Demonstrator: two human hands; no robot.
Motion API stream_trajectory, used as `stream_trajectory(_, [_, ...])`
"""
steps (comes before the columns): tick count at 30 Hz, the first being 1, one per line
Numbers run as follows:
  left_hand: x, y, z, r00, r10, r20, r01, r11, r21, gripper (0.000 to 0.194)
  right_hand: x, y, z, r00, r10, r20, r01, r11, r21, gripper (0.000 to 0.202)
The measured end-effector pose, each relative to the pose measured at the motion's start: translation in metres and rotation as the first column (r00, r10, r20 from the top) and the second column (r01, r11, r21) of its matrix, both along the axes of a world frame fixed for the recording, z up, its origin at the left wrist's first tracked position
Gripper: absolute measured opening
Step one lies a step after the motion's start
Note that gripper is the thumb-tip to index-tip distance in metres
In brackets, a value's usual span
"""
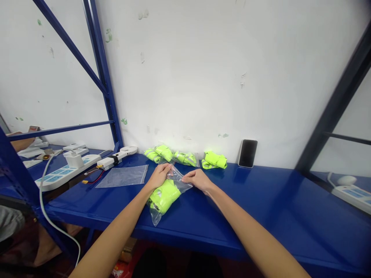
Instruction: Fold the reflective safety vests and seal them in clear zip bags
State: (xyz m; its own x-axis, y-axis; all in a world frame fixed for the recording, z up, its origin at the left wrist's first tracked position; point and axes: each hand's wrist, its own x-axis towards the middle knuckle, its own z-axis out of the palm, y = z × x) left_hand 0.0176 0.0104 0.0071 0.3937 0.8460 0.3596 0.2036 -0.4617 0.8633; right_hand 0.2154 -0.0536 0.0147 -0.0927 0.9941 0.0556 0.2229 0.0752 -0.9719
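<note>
A clear zip bag [183, 187] lies on the blue table with a folded neon-yellow reflective vest [164, 196] inside it. My left hand [160, 175] pinches the bag's top edge at its far left corner. With thumb and fingers closed, my right hand [198, 180] grips the same edge farther right. The bag's mouth stretches between both hands. Whether its seal is closed cannot be made out.
Behind my hands lie bagged yellow vests [162, 153] and a folded vest [214, 160]. A phone [248, 153] leans on the wall. At left are a flat zip bag [123, 176], a small fan [128, 150] and a power strip [68, 172]. Another person's arm [23, 144] shows far left.
</note>
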Motion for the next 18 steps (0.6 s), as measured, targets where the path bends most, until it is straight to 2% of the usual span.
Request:
stream_trajectory(5, [0.0020, -0.0038, 0.0033, 0.998, -0.026, 0.055, 0.032, 0.994, -0.101, 0.028, 0.0006, 0.0028, -0.0031, 1.000, 0.011, -0.020, -0.011, 1.000, -0.017, 0.024])
stream_trajectory(10, [-0.0001, -0.0001, 0.0012, 0.995, -0.041, 0.096, 0.060, 0.975, -0.214, 0.027, 0.0013, 0.0044, -0.0050, 0.999, 0.011, -0.033, -0.012, 0.999, -0.036, 0.024])
stream_trajectory(18, [-0.0012, -0.0011, 0.0011, 0.995, -0.054, 0.086, 0.073, 0.971, -0.226, 0.033, 0.0009, 0.0044, -0.0046, 0.999, 0.013, -0.029, -0.015, 0.998, -0.053, 0.023])
